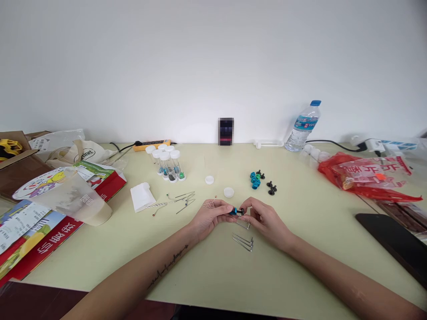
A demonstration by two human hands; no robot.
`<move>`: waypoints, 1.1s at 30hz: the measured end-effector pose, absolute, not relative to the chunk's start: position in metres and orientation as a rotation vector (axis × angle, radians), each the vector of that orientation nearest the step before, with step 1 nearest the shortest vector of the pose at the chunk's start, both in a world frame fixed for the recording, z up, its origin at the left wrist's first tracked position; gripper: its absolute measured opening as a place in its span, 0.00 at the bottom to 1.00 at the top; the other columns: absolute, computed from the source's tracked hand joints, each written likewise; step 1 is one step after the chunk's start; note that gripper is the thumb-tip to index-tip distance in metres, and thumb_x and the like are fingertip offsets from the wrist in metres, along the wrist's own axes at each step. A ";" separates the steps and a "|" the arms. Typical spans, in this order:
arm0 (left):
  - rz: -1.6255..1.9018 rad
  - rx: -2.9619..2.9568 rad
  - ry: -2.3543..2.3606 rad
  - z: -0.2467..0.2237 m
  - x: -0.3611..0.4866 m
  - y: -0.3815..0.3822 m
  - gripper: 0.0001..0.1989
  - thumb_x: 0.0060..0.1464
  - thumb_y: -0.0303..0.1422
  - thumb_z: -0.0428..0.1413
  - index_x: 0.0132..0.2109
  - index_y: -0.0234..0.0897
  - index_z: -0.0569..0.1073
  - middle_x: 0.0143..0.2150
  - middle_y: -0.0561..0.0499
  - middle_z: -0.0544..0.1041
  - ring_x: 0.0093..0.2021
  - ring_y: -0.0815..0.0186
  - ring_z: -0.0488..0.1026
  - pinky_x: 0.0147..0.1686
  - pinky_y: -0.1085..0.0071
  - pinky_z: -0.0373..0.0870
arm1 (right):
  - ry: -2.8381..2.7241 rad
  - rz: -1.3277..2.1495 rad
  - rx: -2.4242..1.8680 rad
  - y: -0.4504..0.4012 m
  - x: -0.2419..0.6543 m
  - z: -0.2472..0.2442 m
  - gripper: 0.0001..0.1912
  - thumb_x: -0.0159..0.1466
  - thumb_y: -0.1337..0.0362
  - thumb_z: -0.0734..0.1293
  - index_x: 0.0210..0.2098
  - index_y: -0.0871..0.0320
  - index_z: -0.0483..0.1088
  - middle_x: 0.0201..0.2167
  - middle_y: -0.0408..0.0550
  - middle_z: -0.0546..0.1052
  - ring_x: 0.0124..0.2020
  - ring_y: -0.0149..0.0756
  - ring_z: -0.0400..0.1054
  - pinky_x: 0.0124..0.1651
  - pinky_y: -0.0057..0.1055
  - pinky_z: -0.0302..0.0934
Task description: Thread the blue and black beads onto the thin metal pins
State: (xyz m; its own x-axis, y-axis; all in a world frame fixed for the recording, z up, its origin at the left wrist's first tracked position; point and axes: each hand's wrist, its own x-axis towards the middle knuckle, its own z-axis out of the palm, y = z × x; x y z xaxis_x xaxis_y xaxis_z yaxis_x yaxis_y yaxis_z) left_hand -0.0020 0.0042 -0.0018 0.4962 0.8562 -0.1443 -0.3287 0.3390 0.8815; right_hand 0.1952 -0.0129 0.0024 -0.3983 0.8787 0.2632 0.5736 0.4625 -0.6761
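Note:
Near the middle of the table, my left hand [213, 216] pinches a small blue part [233, 211]. My right hand [263, 218] closes its fingers on the black end [241, 212] of the same piece. Bent metal pins [245, 242] lie on the table just below the hands. Beyond my right hand are several blue and green parts [255, 179] and black parts [272, 189]. Two round white caps sit behind the hands, the nearer cap [228, 192] close to my fingers. Thin metal wires [185, 202] lie left of my left hand.
Clear tubes with white caps [165, 156] stand at the back left, near a white packet [142, 197]. A tilted cup [88, 202] is at the left. A water bottle [303, 126], a red plastic bag [363, 178] and a black phone [392, 240] are at the right.

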 end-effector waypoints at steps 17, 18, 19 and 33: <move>0.908 0.816 0.651 -0.003 -0.001 0.005 0.12 0.44 0.35 0.62 0.32 0.28 0.74 0.33 0.42 0.77 0.33 0.62 0.76 0.38 0.68 0.71 | -2.110 0.670 -1.218 -0.014 0.194 0.004 0.08 0.65 0.57 0.58 0.36 0.54 0.62 0.28 0.43 0.68 0.21 0.29 0.55 0.25 0.27 0.52; 0.904 0.820 0.652 -0.003 -0.001 0.005 0.13 0.44 0.35 0.62 0.32 0.28 0.74 0.33 0.42 0.77 0.33 0.62 0.76 0.38 0.68 0.71 | -2.108 0.672 -1.217 -0.014 0.194 0.004 0.08 0.65 0.57 0.58 0.36 0.54 0.61 0.28 0.43 0.69 0.21 0.29 0.55 0.25 0.27 0.52; 0.899 0.825 0.653 -0.003 -0.002 0.005 0.13 0.44 0.35 0.62 0.32 0.27 0.74 0.33 0.42 0.77 0.33 0.62 0.76 0.38 0.68 0.71 | -2.107 0.671 -1.214 -0.014 0.194 0.004 0.08 0.65 0.57 0.58 0.36 0.54 0.61 0.28 0.43 0.69 0.21 0.29 0.55 0.25 0.27 0.52; 0.850 0.876 0.638 -0.003 -0.003 0.005 0.12 0.46 0.34 0.61 0.35 0.27 0.76 0.34 0.41 0.78 0.32 0.65 0.75 0.39 0.70 0.70 | -2.101 0.685 -1.211 -0.014 0.195 0.005 0.09 0.65 0.56 0.59 0.35 0.55 0.62 0.24 0.40 0.65 0.21 0.28 0.53 0.24 0.26 0.49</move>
